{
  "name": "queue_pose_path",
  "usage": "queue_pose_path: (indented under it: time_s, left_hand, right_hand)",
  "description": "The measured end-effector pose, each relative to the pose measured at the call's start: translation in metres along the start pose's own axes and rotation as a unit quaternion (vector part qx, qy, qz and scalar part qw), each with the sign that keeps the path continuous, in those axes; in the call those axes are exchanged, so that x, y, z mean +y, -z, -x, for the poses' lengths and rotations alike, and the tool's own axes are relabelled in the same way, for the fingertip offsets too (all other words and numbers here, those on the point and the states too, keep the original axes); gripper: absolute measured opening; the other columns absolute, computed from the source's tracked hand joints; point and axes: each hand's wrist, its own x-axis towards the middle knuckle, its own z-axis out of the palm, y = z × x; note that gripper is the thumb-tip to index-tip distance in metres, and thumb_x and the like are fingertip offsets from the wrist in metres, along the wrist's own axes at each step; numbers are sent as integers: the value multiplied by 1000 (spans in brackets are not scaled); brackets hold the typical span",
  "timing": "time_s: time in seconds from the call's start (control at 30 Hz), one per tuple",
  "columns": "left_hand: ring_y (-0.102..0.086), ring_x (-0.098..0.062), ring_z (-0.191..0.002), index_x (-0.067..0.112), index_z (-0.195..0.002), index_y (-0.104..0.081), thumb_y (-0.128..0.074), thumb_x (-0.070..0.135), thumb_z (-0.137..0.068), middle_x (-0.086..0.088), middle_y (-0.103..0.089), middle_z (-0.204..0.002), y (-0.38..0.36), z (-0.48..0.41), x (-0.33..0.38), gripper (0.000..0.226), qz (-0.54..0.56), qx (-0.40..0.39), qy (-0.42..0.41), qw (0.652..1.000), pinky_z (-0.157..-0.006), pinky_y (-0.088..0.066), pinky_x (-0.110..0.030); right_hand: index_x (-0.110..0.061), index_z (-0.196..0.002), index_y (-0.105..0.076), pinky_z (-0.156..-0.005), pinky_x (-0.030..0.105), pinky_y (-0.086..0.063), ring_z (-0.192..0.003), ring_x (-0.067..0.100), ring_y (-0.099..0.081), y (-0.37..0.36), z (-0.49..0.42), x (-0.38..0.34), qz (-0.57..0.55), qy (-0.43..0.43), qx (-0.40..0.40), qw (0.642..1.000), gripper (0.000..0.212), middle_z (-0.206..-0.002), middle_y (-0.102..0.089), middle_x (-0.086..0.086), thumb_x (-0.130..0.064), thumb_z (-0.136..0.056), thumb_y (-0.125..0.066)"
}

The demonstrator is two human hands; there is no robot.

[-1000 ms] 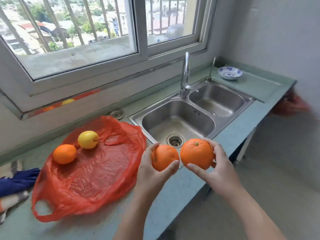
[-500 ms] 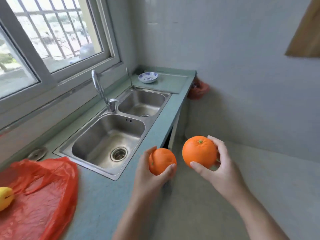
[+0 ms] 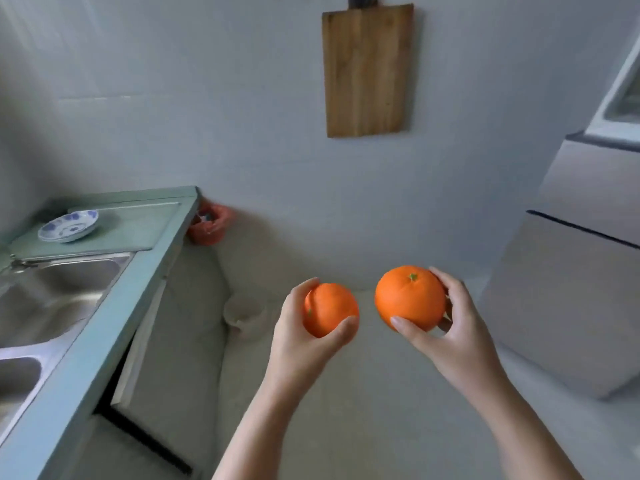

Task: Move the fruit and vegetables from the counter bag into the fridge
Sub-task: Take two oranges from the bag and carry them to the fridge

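Fingers curled: left hand (image 3: 298, 344) holds small orange (image 3: 330, 311), right hand (image 3: 457, 341) big orange (image 3: 410, 299). Firm, smooth, probably light; cup underneath.

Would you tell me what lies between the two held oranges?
Nothing: in the head view, the gap between the smaller orange and larger orange is bare.

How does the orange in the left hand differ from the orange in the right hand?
The right orange, in the right hand, looks larger than the left orange, in the left hand. The right orange shows its green stem on top; the left orange shows only a green speck near the palm. Both are bright orange, each gripped by one hand.
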Motion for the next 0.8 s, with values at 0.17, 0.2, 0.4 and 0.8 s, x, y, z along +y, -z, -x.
queue_pose_path:
  time_s: [0.17,0.2,0.4,0.8]
  left_hand:
    - [-46,19,-97,43,-118,-41,-70,44,-55,29,-48,-108,-107,-30,33,69,6,-98,-38,994,-70,-42,-4]
    - [-46,22,-94,42,-118,-42,-70,44,-55,30,-48,-106,-121,-34,37,70,9,-110,-44,993,-70,-42,-3]
    - [-49,21,-90,48,-101,-46,-71,49,-51,27,-52,-102,-216,-55,53,56,25,-226,-72,971,-67,-41,-1]
    - [-53,10,-94,43,-106,-49,-72,37,-56,23,-52,-107,-377,-168,66,56,111,-365,-67,922,-67,-48,-10]
  right_hand:
    - [-40,-119,-41,-83,17,-46,-107,-4,-51,96,-16,37,13,-43,111,993,77,-121,-45,-25,-55,-49,-69]
    - [-40,-119,-41,-84,20,-46,-108,0,-52,107,-15,41,17,-48,122,991,76,-122,-45,-24,-54,-51,-72]
    - [-37,-118,-39,-81,21,-44,-107,14,-54,176,-12,73,39,-104,214,970,70,-119,-46,-17,-33,-58,-75]
    - [-49,-116,-34,-82,26,-41,-109,15,-48,255,-103,132,122,-186,318,922,74,-124,-41,-13,-49,-51,-68]
